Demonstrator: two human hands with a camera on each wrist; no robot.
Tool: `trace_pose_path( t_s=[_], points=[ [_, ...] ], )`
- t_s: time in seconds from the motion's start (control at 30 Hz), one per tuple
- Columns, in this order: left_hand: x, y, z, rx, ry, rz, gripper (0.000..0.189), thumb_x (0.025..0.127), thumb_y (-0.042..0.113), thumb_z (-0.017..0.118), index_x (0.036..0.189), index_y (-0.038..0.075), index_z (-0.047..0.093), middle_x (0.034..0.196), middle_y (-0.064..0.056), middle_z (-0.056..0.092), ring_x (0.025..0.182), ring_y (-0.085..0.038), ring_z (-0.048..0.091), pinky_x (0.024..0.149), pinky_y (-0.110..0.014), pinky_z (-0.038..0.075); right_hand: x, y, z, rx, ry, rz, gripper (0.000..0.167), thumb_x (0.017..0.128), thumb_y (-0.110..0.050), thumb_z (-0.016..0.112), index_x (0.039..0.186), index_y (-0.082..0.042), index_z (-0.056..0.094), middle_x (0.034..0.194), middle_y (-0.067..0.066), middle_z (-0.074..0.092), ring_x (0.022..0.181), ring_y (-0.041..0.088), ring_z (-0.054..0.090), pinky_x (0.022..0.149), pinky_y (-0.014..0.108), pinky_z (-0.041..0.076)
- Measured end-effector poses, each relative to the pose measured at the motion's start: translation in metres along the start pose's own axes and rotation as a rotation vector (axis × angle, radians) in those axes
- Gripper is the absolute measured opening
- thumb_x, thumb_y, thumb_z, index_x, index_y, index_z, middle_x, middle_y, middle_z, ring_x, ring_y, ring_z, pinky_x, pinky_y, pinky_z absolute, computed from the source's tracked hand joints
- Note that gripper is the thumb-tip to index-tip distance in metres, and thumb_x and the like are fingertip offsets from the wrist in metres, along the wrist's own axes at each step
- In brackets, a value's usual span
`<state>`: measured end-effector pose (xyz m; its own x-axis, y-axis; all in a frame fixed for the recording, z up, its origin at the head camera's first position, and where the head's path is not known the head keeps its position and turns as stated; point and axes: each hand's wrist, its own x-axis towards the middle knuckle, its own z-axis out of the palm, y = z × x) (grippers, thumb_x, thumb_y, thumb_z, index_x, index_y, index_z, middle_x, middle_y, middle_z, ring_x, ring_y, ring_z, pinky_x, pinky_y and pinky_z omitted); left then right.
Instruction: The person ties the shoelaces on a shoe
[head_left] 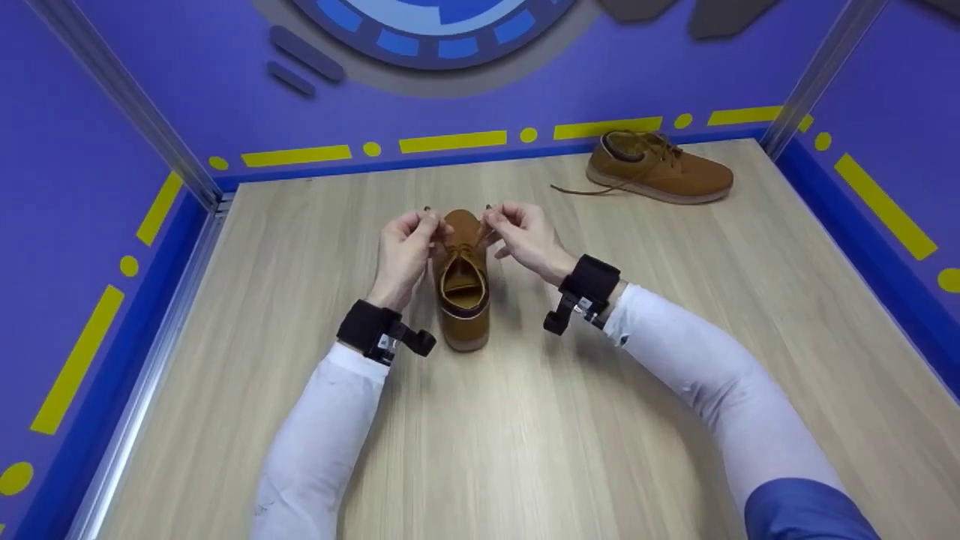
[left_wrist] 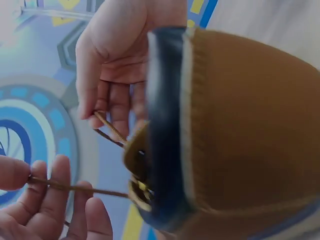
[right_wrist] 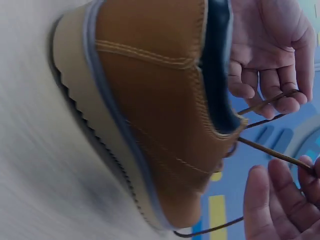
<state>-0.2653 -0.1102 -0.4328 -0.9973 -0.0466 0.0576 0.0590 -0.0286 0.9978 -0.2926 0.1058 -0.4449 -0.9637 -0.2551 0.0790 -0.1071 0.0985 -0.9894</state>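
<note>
A brown lace-up shoe (head_left: 466,326) stands on the table with its heel toward me and its toe pointing away. My left hand (head_left: 405,251) is at the left of its front part and pinches a brown shoelace (left_wrist: 90,190) between thumb and fingertips. On the other side, my right hand (head_left: 525,236) pinches lace too. Both laces stretch up from the shoe's lacing to the fingers. In the right wrist view, the shoe's side (right_wrist: 145,105) fills much of the picture, and a strand of lace (right_wrist: 210,231) curves beyond its toe.
A second brown shoe (head_left: 667,176) stands at the back right, one lace trailing leftward onto the wood-grain table (head_left: 480,435). Blue panels with yellow marks (head_left: 450,141) close off the back and sides. Metal posts (head_left: 142,105) stand at the corners.
</note>
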Motion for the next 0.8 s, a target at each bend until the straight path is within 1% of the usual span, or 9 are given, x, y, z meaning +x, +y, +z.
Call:
trace_pose_path(
  t_s=[0.07,0.13,0.17,0.27,0.33,0.53,0.63,0.7,0.8],
  points=[
    [0.0,0.006,0.001,-0.008,-0.004,0.059,0.03,0.116,0.013,0.059,0.092,0.007,0.076,0.084,0.005,0.078,0.085,-0.014,0.073,0.079,-0.028,0.058,-0.001,-0.008,-0.002,0.001,0.008,-0.09,0.026,0.117,-0.014,0.058,0.107,0.003,0.075,0.094,-0.001,0.08,0.09,0.022,0.079,0.067,0.024,0.063],
    [0.002,0.012,0.002,-0.018,-0.014,0.114,0.031,0.116,0.012,0.059,0.091,0.006,0.076,0.083,0.004,0.078,0.083,-0.012,0.075,0.082,-0.027,0.061,-0.002,-0.016,-0.005,-0.005,0.014,-0.169,0.026,0.116,-0.011,0.059,0.104,0.004,0.076,0.092,-0.003,0.079,0.088,0.018,0.077,0.067,0.023,0.062],
    [0.002,0.015,0.002,-0.024,-0.023,0.137,0.03,0.116,0.01,0.06,0.091,0.005,0.076,0.084,0.003,0.078,0.082,-0.011,0.075,0.082,-0.027,0.062,-0.003,-0.021,-0.006,-0.01,0.015,-0.204,0.026,0.115,-0.01,0.059,0.103,0.005,0.076,0.091,-0.005,0.079,0.087,0.015,0.075,0.067,0.023,0.062],
    [0.005,0.021,0.002,-0.036,-0.059,0.186,0.028,0.114,0.006,0.061,0.092,0.001,0.077,0.084,0.0,0.078,0.079,-0.008,0.076,0.082,-0.025,0.065,-0.002,-0.033,-0.01,-0.033,0.017,-0.287,0.026,0.114,-0.008,0.062,0.102,0.008,0.078,0.089,-0.009,0.078,0.086,0.014,0.074,0.066,0.024,0.062],
    [0.006,0.025,0.002,-0.041,-0.08,0.207,0.026,0.113,0.004,0.062,0.093,-0.002,0.077,0.083,-0.001,0.077,0.077,-0.008,0.076,0.08,-0.024,0.065,-0.002,-0.041,-0.012,-0.047,0.018,-0.323,0.026,0.113,-0.008,0.063,0.102,0.01,0.078,0.088,-0.011,0.078,0.085,0.013,0.074,0.066,0.024,0.062],
    [0.009,0.037,0.002,-0.003,-0.095,0.262,0.022,0.111,0.002,0.065,0.101,-0.012,0.078,0.076,0.005,0.074,0.073,-0.011,0.07,0.075,-0.022,0.064,-0.001,-0.059,-0.015,-0.055,0.026,-0.381,0.023,0.112,-0.006,0.065,0.103,0.01,0.079,0.089,-0.01,0.08,0.083,0.015,0.076,0.064,0.023,0.061],
    [0.011,0.042,0.003,0.028,-0.097,0.286,0.02,0.11,0.001,0.066,0.103,-0.012,0.079,0.073,0.006,0.072,0.071,-0.009,0.067,0.073,-0.021,0.063,0.0,-0.067,-0.014,-0.08,0.02,-0.414,0.023,0.111,-0.006,0.065,0.103,0.011,0.079,0.09,-0.009,0.08,0.082,0.013,0.076,0.063,0.023,0.061],
    [0.011,0.044,0.004,0.051,-0.097,0.308,0.02,0.109,-0.001,0.066,0.102,-0.012,0.081,0.072,0.004,0.071,0.069,-0.007,0.065,0.071,-0.019,0.06,-0.001,-0.071,-0.013,-0.105,0.012,-0.435,0.022,0.111,-0.006,0.066,0.104,0.01,0.079,0.091,-0.009,0.08,0.081,0.01,0.075,0.063,0.024,0.061],
    [0.011,0.045,0.006,0.103,-0.103,0.35,0.02,0.109,-0.001,0.067,0.102,-0.012,0.082,0.071,0.003,0.072,0.067,-0.007,0.064,0.068,-0.017,0.056,-0.001,-0.077,-0.01,-0.16,0.008,-0.475,0.021,0.111,-0.007,0.067,0.104,0.008,0.081,0.092,-0.004,0.081,0.081,0.006,0.073,0.063,0.024,0.061]
  ],
)
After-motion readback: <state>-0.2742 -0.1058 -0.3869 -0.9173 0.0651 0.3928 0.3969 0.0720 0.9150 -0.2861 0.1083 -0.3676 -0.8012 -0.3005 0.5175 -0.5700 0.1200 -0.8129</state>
